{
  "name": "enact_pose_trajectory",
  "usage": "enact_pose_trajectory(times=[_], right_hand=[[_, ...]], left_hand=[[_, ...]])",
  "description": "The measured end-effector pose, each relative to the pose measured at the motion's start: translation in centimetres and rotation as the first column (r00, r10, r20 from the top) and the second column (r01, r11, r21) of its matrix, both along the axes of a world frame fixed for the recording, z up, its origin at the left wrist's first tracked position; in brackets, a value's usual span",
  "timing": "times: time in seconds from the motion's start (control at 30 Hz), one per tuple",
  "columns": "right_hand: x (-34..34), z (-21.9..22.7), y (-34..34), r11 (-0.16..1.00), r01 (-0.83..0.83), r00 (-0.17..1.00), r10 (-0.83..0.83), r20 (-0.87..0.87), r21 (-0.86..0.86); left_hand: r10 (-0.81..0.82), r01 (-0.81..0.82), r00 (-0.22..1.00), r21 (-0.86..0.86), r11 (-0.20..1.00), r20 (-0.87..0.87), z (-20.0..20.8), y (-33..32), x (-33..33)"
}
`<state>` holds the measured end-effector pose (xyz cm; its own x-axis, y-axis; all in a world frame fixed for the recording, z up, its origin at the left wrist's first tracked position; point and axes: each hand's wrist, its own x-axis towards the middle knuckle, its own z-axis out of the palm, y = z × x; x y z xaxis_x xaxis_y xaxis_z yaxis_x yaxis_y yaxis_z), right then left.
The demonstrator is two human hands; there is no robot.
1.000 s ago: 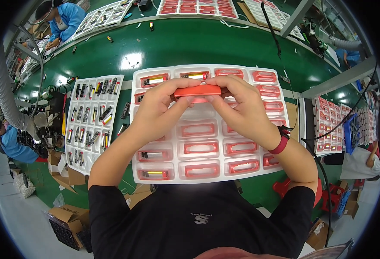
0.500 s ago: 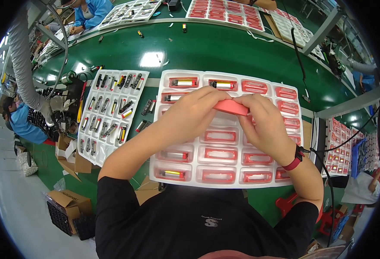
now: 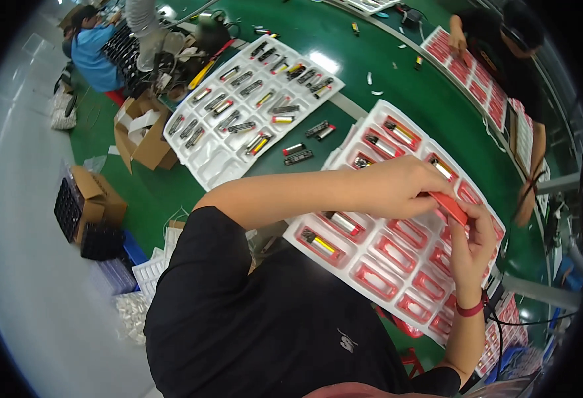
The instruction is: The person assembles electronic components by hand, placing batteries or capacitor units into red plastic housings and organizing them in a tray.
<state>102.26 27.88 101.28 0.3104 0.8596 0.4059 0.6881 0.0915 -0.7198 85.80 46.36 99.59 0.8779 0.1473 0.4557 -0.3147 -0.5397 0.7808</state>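
Both hands pinch a flat red plastic piece (image 3: pixel 449 207): left hand (image 3: pixel 397 188) fingers curled on its upper end, right hand (image 3: pixel 471 247) fingertips gripping the lower end. Piece sits just above a white moulded tray with red-lined pockets (image 3: pixel 371 255), some holding small cylindrical parts. Second white tray (image 3: pixel 220 161) of mixed parts lies further left on the green table (image 3: pixel 404 79).

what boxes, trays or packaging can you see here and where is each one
Red-lined white tray: under both hands, rows of rectangular pockets.
White tray: upper left on the green table, pockets holding small dark cylinders.
Open cardboard box: floor, left of that tray, brown with white inserts.
Second cardboard box: floor, far left, brown, flaps open.
Red flat piece: pinched between left hand and right hand.
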Motion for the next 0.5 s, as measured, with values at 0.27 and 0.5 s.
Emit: enact_pose_trajectory(times=[0.27, 0.5], right_hand=[[5.7, -0.9, -0.1, 0.941, 0.051, 0.999, -0.046, 0.023, -0.335], [8.1, -4.3, 3.7, 0.975, -0.091, 0.988, 0.114, 0.105, -0.203]], left_hand=[[0.914, -0.879, 0.395, 0.253, 0.404, -0.089, -7.8, 14.3, -16.4], [0.934, -0.769, 0.003, 0.596, 0.230, -0.357, -20.7, 17.8, -35.6]])
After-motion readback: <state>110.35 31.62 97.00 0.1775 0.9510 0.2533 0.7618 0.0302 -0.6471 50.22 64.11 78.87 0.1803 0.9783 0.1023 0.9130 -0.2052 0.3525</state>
